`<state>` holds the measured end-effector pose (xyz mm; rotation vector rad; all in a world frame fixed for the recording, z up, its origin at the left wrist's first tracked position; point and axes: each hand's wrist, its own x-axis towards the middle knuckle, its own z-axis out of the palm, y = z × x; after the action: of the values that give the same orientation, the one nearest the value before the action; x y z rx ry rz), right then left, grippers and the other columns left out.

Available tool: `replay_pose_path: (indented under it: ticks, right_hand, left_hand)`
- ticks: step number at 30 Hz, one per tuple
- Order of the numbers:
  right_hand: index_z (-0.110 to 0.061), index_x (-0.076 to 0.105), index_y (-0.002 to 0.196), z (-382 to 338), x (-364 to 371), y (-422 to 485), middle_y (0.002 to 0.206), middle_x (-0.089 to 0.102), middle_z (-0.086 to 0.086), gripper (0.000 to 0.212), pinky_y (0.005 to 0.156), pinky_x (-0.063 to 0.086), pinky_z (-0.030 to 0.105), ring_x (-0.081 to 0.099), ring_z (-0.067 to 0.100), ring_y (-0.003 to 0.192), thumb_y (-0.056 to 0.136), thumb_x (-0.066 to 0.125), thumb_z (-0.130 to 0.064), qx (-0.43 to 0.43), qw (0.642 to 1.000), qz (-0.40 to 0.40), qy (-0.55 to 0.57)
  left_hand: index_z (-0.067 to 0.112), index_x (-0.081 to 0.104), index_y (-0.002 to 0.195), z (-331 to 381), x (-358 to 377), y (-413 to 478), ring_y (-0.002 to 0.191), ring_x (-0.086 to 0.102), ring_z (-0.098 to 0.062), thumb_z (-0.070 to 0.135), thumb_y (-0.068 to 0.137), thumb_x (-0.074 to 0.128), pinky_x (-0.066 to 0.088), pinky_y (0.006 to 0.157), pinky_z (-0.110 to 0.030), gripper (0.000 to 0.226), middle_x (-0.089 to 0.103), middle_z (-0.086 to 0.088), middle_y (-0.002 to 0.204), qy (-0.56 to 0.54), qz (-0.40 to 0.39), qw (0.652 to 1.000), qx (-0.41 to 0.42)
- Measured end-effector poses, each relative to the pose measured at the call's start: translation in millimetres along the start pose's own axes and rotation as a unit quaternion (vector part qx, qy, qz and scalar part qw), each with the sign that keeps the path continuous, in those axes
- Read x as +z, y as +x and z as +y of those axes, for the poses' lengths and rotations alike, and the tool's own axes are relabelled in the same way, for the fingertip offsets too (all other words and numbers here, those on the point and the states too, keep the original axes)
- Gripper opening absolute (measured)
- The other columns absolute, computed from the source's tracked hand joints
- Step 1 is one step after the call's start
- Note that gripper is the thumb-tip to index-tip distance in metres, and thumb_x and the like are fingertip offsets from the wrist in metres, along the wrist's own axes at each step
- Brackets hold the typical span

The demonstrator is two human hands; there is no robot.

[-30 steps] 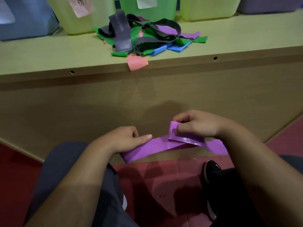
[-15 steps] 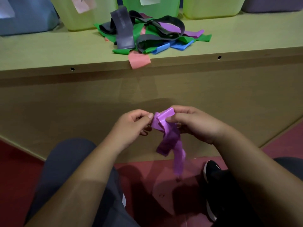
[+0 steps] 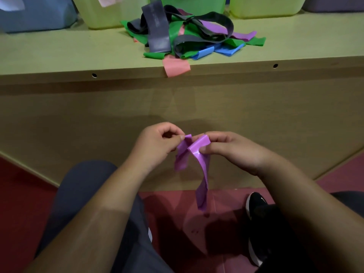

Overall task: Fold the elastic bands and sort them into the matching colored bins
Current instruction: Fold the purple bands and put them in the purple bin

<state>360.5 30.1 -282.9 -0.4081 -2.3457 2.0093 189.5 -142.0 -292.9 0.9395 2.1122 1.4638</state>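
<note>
A purple elastic band hangs between my hands in front of the wooden counter. My left hand pinches one top end, and my right hand pinches the other folded end. Two loose loops dangle below, the longer one reaching toward the floor. On the counter top lies a pile of bands in grey, green, purple, blue and pink. A pink band droops over the counter edge. Bins stand behind the pile: a blue bin, a yellow-green bin, a green bin, another yellow-green bin and a purple bin.
The counter's front panel rises right ahead of my hands. My knees in dark trousers and a black shoe sit below on the red floor.
The band was stretched flat between my hands a second ago. My hands have come together and risen slightly, and the band now hangs folded in loops beneath them.
</note>
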Motion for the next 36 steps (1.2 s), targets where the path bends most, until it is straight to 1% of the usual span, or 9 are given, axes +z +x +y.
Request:
replay_pose_path:
  ticks: [5, 9, 11, 13, 15, 21, 26, 29, 36]
  right_hand:
    - [-0.005, 0.074, 0.109, 6, 5, 3, 0.106, 0.075, 0.009, 0.01, 0.107, 0.05, 0.045, 0.066, 0.014, 0.102, 0.103, 0.068, -0.011, 0.001, 0.999, -0.007, -0.038]
    - [-0.001, 0.07, 0.111, 9, 9, 5, 0.103, 0.072, 0.01, 0.011, 0.091, 0.05, 0.039, 0.064, 0.018, 0.095, 0.102, 0.069, -0.008, 0.015, 0.999, -0.018, 0.026]
    - [0.002, 0.07, 0.114, 13, 12, 8, 0.108, 0.074, 0.023, 0.018, 0.091, 0.049, 0.042, 0.063, 0.024, 0.097, 0.101, 0.072, -0.01, 0.012, 1.0, -0.01, 0.027]
    - [0.003, 0.072, 0.116, 17, 15, 11, 0.114, 0.072, 0.032, 0.023, 0.091, 0.047, 0.044, 0.061, 0.025, 0.096, 0.099, 0.075, -0.012, 0.01, 1.0, 0.0, 0.025]
    - [0.002, 0.074, 0.114, 20, 17, 13, 0.106, 0.074, 0.026, 0.023, 0.088, 0.045, 0.043, 0.06, 0.024, 0.093, 0.098, 0.076, -0.014, 0.014, 0.999, 0.01, 0.03]
    - [-0.003, 0.076, 0.114, 24, 23, 17, 0.099, 0.072, 0.016, 0.021, 0.082, 0.046, 0.039, 0.059, 0.022, 0.087, 0.098, 0.077, -0.017, 0.017, 0.998, 0.023, 0.06]
    - [0.0, 0.074, 0.112, 26, 23, 18, 0.089, 0.07, 0.017, 0.021, 0.075, 0.046, 0.036, 0.058, 0.023, 0.081, 0.098, 0.077, -0.015, 0.024, 0.998, 0.032, 0.051]
    - [-0.001, 0.073, 0.111, 29, 24, 18, 0.094, 0.071, 0.021, 0.021, 0.08, 0.047, 0.039, 0.06, 0.025, 0.084, 0.098, 0.077, -0.016, 0.03, 0.998, 0.037, 0.04]
    - [-0.012, 0.079, 0.118, 32, 30, 22, 0.133, 0.07, -0.009, 0.021, 0.078, 0.059, 0.034, 0.073, 0.013, 0.085, 0.096, 0.079, -0.013, 0.018, 0.998, 0.064, 0.017]
  left_hand:
    - [0.023, 0.079, 0.085, -3, -2, 1, 0.065, 0.058, -0.007, 0.015, 0.09, 0.079, 0.047, 0.067, -0.029, 0.01, 0.07, 0.002, 0.073, 0.05, 0.009, 0.999, 0.02]
    - [0.024, 0.078, 0.085, -6, -4, 2, 0.067, 0.06, -0.011, 0.015, 0.089, 0.079, 0.059, 0.07, -0.042, 0.009, 0.071, 0.004, 0.072, 0.045, -0.011, 0.999, 0.012]
    - [0.02, 0.078, 0.086, -3, -3, 1, 0.067, 0.063, -0.014, 0.012, 0.091, 0.079, 0.062, 0.072, -0.047, 0.009, 0.072, -0.001, 0.074, 0.012, -0.022, 1.0, -0.01]
    - [0.014, 0.078, 0.087, 1, -2, -1, 0.063, 0.062, -0.013, 0.008, 0.092, 0.077, 0.061, 0.065, -0.036, 0.008, 0.07, -0.003, 0.07, -0.032, -0.026, 0.999, -0.035]
    - [0.009, 0.078, 0.089, 4, 0, -2, 0.058, 0.059, -0.009, 0.006, 0.093, 0.076, 0.054, 0.059, -0.025, 0.006, 0.066, 0.002, 0.064, -0.055, -0.025, 0.997, -0.05]
    - [0.009, 0.078, 0.092, 8, 0, -7, 0.062, 0.06, -0.009, 0.009, 0.094, 0.078, 0.052, 0.056, -0.022, 0.002, 0.066, -0.002, 0.071, -0.086, -0.035, 0.993, -0.067]
    - [0.021, 0.079, 0.092, 0, -5, -4, 0.067, 0.062, -0.008, 0.012, 0.092, 0.079, 0.055, 0.066, -0.027, 0.01, 0.071, 0.006, 0.078, 0.094, -0.008, 0.995, 0.034]
    - [0.026, 0.08, 0.096, -1, -4, -4, 0.082, 0.065, -0.004, 0.014, 0.092, 0.078, 0.052, 0.075, -0.026, 0.012, 0.069, 0.008, 0.089, 0.196, -0.004, 0.976, 0.098]
    - [0.03, 0.079, 0.098, -5, -7, -1, 0.084, 0.068, -0.012, 0.016, 0.098, 0.073, 0.06, 0.077, -0.047, 0.015, 0.063, 0.01, 0.091, 0.17, -0.004, 0.977, 0.13]
